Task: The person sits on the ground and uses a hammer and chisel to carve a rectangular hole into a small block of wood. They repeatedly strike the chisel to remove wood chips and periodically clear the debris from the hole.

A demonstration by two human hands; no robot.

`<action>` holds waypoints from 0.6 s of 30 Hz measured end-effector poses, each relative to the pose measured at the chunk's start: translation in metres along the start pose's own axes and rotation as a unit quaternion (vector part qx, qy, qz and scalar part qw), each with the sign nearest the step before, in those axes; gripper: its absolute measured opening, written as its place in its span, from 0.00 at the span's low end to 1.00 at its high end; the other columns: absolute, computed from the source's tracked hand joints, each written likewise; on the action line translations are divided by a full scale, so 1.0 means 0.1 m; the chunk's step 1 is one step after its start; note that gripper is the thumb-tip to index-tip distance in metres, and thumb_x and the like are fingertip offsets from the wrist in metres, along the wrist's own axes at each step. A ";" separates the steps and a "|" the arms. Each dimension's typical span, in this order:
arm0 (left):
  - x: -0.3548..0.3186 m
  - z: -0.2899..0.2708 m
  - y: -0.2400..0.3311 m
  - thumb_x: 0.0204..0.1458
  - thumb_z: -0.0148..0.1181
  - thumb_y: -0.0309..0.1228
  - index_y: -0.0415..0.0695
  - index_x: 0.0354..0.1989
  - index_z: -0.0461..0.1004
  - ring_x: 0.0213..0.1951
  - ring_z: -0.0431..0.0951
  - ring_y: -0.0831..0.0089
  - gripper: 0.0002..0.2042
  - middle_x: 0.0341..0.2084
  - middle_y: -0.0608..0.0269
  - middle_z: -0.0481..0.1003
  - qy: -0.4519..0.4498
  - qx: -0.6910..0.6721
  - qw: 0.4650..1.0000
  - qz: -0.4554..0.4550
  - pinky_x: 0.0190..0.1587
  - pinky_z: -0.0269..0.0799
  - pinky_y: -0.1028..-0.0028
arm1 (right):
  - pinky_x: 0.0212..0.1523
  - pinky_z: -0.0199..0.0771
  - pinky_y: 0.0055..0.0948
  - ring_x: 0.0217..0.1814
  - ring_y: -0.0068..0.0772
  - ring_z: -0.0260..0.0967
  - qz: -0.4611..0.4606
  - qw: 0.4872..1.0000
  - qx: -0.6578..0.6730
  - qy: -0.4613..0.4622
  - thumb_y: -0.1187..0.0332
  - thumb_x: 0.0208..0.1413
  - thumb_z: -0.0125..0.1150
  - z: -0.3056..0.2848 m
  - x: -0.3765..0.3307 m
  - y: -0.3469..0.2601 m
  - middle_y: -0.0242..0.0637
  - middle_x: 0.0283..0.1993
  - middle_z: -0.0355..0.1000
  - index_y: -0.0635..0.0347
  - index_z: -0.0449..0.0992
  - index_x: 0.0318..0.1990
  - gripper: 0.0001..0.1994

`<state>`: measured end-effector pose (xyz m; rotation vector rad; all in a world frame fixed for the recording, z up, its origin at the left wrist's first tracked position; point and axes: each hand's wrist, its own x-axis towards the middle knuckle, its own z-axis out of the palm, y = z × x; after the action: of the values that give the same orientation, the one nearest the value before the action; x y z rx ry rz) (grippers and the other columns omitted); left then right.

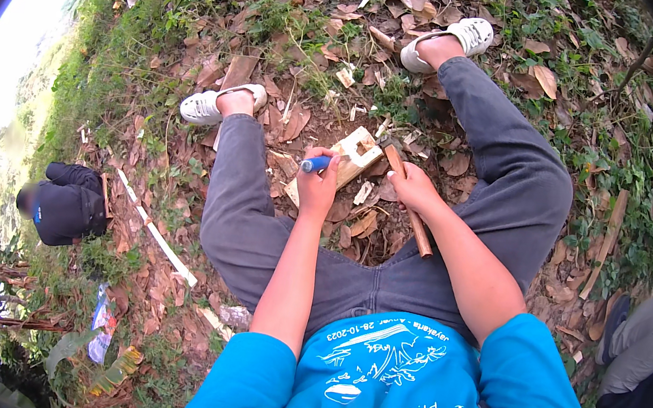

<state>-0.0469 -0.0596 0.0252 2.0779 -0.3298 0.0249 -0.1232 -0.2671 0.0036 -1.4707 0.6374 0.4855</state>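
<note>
My left hand (317, 187) is closed around a chisel with a blue handle (314, 164); its blade is mostly hidden by my fingers. Beneath it a pale wooden block (354, 163) lies slanted on the ground between my legs, with a squarish hole cut near its far end. A hammer (415, 225) with a brown wooden handle is gripped in my right hand (413, 188), just right of the block. The hammer's head points away from me, close to the block's far corner, and is hard to make out.
Wood chips (345, 77) and dry leaves (365, 223) litter the ground. A long pale strip of wood (166, 245) lies to the left, and a brown stick (605, 242) to the right. One person (65, 205) is at far left, another's leg (644, 337) at right.
</note>
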 end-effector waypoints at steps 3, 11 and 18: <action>-0.01 0.01 0.07 0.60 0.65 0.25 0.41 0.45 0.73 0.39 0.80 0.70 0.08 0.38 0.60 0.77 -0.035 -0.027 0.999 -0.029 0.42 0.76 0.71 | 0.20 0.70 0.27 0.19 0.21 0.62 0.004 1.000 -0.013 0.001 0.63 0.69 0.53 0.01 0.02 0.01 0.27 0.27 0.63 0.61 0.69 0.50 0.12; 0.01 0.00 -0.02 0.59 0.63 0.24 0.41 0.46 0.71 0.41 0.81 0.58 0.10 0.39 0.55 0.78 -0.069 0.019 0.997 0.015 0.44 0.78 0.65 | 0.21 0.72 0.29 0.21 0.23 0.68 -0.041 0.998 0.048 0.010 0.60 0.70 0.54 0.02 -0.13 -0.12 0.32 0.30 0.70 0.64 0.70 0.59 0.18; 0.13 -0.02 0.03 0.59 0.64 0.25 0.42 0.44 0.71 0.37 0.82 0.56 0.09 0.35 0.55 0.79 -0.080 0.023 0.995 0.045 0.41 0.76 0.63 | 0.39 0.73 0.29 0.34 0.23 0.69 -0.246 0.969 -0.026 -0.030 0.61 0.72 0.51 -0.01 -0.83 -0.82 0.34 0.38 0.74 0.64 0.66 0.67 0.23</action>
<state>-0.0350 -0.0618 0.0307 2.1138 -0.5256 -0.0813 -0.1313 -0.2660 0.1201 -1.5915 0.1956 0.1592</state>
